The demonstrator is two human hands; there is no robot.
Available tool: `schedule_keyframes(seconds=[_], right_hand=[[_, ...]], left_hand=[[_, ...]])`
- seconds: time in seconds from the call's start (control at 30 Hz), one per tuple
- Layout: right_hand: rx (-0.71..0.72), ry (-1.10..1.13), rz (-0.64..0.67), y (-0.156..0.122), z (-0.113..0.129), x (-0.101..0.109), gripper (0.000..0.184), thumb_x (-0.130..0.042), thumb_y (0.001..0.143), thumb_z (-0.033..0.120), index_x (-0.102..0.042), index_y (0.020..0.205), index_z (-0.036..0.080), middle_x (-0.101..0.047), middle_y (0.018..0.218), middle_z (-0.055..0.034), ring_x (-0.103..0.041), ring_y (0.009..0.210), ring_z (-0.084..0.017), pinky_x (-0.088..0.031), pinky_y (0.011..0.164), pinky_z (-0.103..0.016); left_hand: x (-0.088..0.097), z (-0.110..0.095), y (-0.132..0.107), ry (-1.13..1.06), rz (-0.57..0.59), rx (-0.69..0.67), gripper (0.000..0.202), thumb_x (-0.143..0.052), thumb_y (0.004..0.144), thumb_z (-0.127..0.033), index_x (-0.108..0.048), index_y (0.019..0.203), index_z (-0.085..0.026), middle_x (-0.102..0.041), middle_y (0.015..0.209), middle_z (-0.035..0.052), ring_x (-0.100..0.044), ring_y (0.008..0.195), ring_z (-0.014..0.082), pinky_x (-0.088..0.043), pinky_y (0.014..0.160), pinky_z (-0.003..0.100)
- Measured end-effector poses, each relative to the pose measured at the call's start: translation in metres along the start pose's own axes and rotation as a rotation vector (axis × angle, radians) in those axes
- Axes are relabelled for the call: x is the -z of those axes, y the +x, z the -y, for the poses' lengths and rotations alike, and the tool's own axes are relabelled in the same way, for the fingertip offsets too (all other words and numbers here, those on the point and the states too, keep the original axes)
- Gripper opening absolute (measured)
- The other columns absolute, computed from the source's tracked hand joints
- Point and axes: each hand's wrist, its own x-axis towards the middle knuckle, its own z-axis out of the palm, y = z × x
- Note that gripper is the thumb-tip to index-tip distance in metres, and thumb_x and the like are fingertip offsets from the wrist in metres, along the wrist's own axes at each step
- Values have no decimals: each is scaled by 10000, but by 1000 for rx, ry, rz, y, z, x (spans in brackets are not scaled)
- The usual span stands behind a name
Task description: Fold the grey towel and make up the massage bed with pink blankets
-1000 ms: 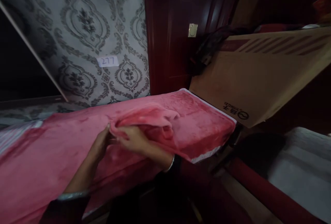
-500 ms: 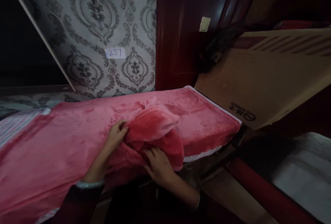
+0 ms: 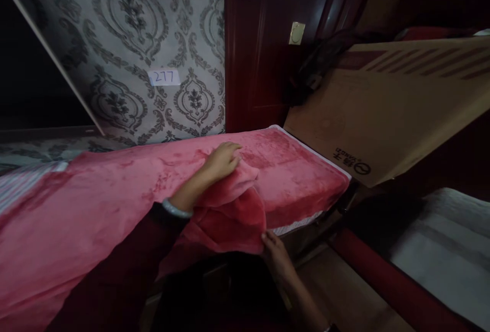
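Note:
A pink plush blanket is spread over a long, narrow surface, with a bunched, redder fold near its middle. My left hand reaches across to the far side of that fold, its fingers curled down on the fabric. Low on the near side, my right hand pinches the fold's hanging edge between thumb and fingers. Part of the left fingertips is hidden by the cloth.
A large cardboard box leans beyond the right end. Behind are a patterned wall with a paper marked 277 and a dark red door. A dark screen stands at left, a grey-white cloth at lower right.
My left hand has moved right and away from me, onto the top of the fold. My right hand has come out of the fold and shifted right to its near edge.

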Motion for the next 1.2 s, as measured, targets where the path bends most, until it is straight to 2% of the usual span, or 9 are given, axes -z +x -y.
schedule_keyframes(seconds=[0.13, 0.2, 0.3, 0.43, 0.57, 0.7, 0.8, 1.03, 1.2], right_hand=[[-86, 11, 93, -16, 10, -10, 523, -842, 667, 587, -719, 977, 184, -736, 922, -56, -688, 866, -247, -569, 807, -390], [-99, -21, 77, -22, 18, -9, 549, -838, 668, 598, -712, 1009, 186, -715, 908, -46, -659, 783, -218, -562, 628, -315], [-100, -36, 46, -27, 33, -4, 540, -818, 696, 611, -682, 1024, 204, -660, 826, -8, -552, 610, -148, -411, 420, -212], [-42, -8, 121, -29, 56, -3, 499, -842, 711, 563, -643, 1016, 223, -643, 831, 6, -557, 648, -141, -440, 502, -216], [-19, -3, 134, -28, 70, -7, 469, -839, 710, 558, -647, 970, 218, -668, 915, -26, -612, 791, -192, -517, 662, -288], [183, -101, -93, -25, 77, -12, 372, -827, 715, 522, -630, 828, 228, -624, 818, 3, -587, 780, -189, -498, 702, -287], [354, -170, -211, -23, 86, -17, 296, -784, 768, 465, -656, 919, 245, -671, 945, -23, -623, 919, -221, -512, 815, -319], [765, -450, -101, -17, 97, -29, 379, -560, 843, 173, -671, 1193, 267, -684, 1184, -71, -631, 1121, -247, -514, 958, -411], [996, -644, -57, -12, 118, -37, 396, -511, 857, 65, -715, 1101, 302, -710, 992, -35, -647, 957, -221, -540, 832, -374]], left_hand=[[-20, -6, 24, 202, 211, 87, 298, -553, 901, -253, -736, 1087, -108, -737, 1092, 160, -654, 1112, 293, -461, 998, 389], [-25, -5, 22, 291, 276, 132, 262, -573, 898, -279, -749, 929, -87, -731, 970, 169, -666, 1040, 297, -453, 940, 380], [-27, 0, 6, 320, 284, 127, 260, -605, 879, -314, -739, 862, -91, -716, 976, 188, -653, 1024, 310, -445, 911, 394], [-21, 11, -23, 221, 247, 134, 185, -548, 858, -252, -708, 879, -161, -709, 948, 135, -640, 935, 274, -458, 838, 382], [-8, 22, -46, -166, 119, 209, 96, -519, 779, -240, -598, 815, -200, -633, 796, 33, -579, 773, 199, -448, 726, 321], [5, 21, -60, -524, 86, 206, 172, -578, 696, -328, -549, 817, -210, -583, 795, -13, -545, 782, 181, -452, 737, 301], [11, 12, -66, -657, 115, 242, 238, -641, 695, -405, -574, 800, -203, -589, 808, -7, -545, 783, 178, -450, 744, 300], [11, -4, -75, -752, 43, 312, 224, -683, 736, -393, -597, 812, -200, -600, 811, 1, -551, 785, 176, -470, 745, 300], [11, -4, -79, -742, 51, 276, 246, -679, 740, -403, -579, 842, -203, -581, 847, -3, -556, 829, 184, -476, 801, 311]])
